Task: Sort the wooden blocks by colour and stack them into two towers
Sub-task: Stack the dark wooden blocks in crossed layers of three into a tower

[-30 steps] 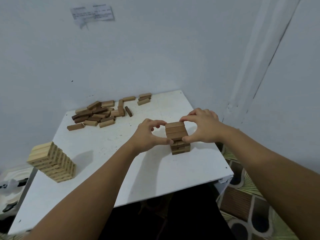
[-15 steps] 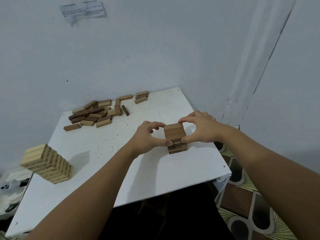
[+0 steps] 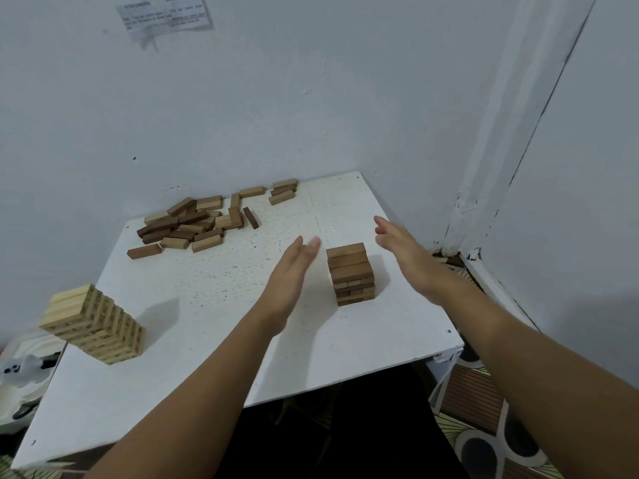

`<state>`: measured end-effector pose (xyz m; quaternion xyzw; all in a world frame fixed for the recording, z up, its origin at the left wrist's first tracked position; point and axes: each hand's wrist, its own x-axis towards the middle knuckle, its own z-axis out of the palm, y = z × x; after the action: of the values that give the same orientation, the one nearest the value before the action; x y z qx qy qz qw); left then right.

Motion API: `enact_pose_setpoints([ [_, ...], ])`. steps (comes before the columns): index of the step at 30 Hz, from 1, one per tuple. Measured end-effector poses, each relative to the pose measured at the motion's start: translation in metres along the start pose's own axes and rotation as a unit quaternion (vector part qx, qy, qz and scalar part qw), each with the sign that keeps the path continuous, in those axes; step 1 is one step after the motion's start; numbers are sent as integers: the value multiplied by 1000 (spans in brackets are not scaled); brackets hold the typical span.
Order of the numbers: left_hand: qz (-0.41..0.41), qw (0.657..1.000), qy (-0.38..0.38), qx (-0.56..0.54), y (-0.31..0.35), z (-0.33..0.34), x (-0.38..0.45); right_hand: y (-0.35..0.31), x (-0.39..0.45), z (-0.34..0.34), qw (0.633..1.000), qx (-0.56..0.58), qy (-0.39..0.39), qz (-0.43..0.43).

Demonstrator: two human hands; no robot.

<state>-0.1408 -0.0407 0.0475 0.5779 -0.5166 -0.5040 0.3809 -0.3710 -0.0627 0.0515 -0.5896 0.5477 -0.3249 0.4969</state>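
A short tower of dark brown blocks (image 3: 351, 273) stands on the right half of the white table (image 3: 214, 340). My left hand (image 3: 288, 274) is flat and open just left of it, fingers straight, not touching. On the tower's right side my right hand (image 3: 406, 252) is also open and apart from it. A taller tower of light blocks (image 3: 93, 324) stands near the table's left edge. A mixed pile of loose dark and light blocks (image 3: 193, 223) lies at the back left against the wall.
Three more loose blocks (image 3: 283, 191) lie at the back centre. Walls close the table in at the back and right. A white object (image 3: 20, 371) sits off the left edge. Patterned floor (image 3: 484, 426) shows at the lower right.
Both hands have let go of the dark tower and spread open, moving a little away from its sides. The tower stands alone.
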Motion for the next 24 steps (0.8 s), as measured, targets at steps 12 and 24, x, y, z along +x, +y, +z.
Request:
enact_pose_setpoints([
  [12,-59,984,41,-163,19,67,-27,1,-16,52,975,218,32,38],
  [24,-54,986,51,-149,39,75,-44,-7,-19,57,968,246,40,38],
])
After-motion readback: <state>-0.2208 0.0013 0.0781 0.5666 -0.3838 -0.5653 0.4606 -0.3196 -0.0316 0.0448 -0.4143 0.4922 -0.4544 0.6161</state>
